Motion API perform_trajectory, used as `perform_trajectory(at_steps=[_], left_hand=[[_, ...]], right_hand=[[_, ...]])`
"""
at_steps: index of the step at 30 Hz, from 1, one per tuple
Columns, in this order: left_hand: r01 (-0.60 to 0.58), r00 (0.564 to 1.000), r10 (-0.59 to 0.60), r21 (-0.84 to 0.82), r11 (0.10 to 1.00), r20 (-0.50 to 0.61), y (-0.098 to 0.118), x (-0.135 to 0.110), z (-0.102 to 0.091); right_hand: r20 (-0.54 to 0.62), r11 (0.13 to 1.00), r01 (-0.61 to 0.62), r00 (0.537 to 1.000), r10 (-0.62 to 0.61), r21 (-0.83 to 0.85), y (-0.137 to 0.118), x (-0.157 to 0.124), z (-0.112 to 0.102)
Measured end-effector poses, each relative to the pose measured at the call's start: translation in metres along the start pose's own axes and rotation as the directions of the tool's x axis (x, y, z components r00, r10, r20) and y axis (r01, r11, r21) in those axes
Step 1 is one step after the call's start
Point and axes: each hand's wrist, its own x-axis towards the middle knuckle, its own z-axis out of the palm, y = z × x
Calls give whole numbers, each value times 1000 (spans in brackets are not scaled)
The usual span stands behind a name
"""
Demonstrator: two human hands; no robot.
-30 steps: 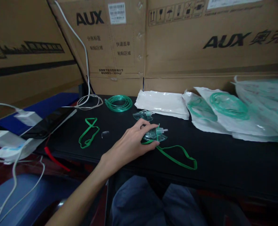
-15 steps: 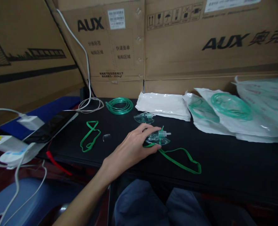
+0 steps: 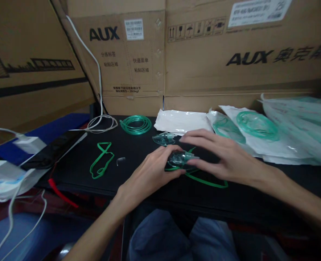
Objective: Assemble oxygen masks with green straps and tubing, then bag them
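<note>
On the black tabletop, my left hand is closed around a clear oxygen mask, thumb at the near side and fingers at the far side. My right hand hovers over the mask's pale green connector from the right, its thumb and fingers apart; the thumb overlaps the connector in view, and I cannot tell if it touches. A green elastic strap trails from the mask under my right hand. A second clear mask lies just beyond. To the left are a loose green strap and a small clear bent piece.
Coiled green tubing and a white packet lie at the back. Bagged tubing sets cover the right rear. A black phone-like device, white plugs and cables are at left. Cardboard boxes wall the back.
My right hand has come in from the right and now reaches over the mask's connector. My left hand keeps its grip on the mask. The view has shifted slightly.
</note>
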Motion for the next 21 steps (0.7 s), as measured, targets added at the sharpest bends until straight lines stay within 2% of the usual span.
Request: perform_trajectory(at_steps=[4, 8, 12, 13, 15, 18, 19, 21], left_hand=[[54, 998, -55, -95, 994, -10, -1, -1, 1], [92, 995, -94, -117, 989, -11, 0, -1, 0], [87, 996, -86, -133, 987, 9, 3, 1, -3], [80, 996, -84, -132, 988, -20, 4, 2, -3], [68, 984, -86, -117, 991, -158, 6, 3, -4], [44, 923, -45, -11, 999, -382, 8, 4, -5], [31, 920, -13, 39, 999, -392, 9, 4, -5], [1, 949, 35, 115, 993, -312, 10, 3, -3]], right_hand=[[109, 993, -16, 994, 2, 121, 4, -5, 22], [69, 981, 1, 998, -15, 196, 9, -11, 31], [5, 987, 36, 999, -37, 158, 12, -14, 30], [-17, 990, 34, 999, -33, 136, 13, -14, 31], [-53, 996, 11, 999, -6, 94, 13, -14, 31], [-69, 998, -50, 996, 52, 29, 12, -14, 31], [-72, 998, -63, 995, 64, 4, 11, -14, 31], [-79, 997, -72, 995, 68, -41, 9, -14, 31]])
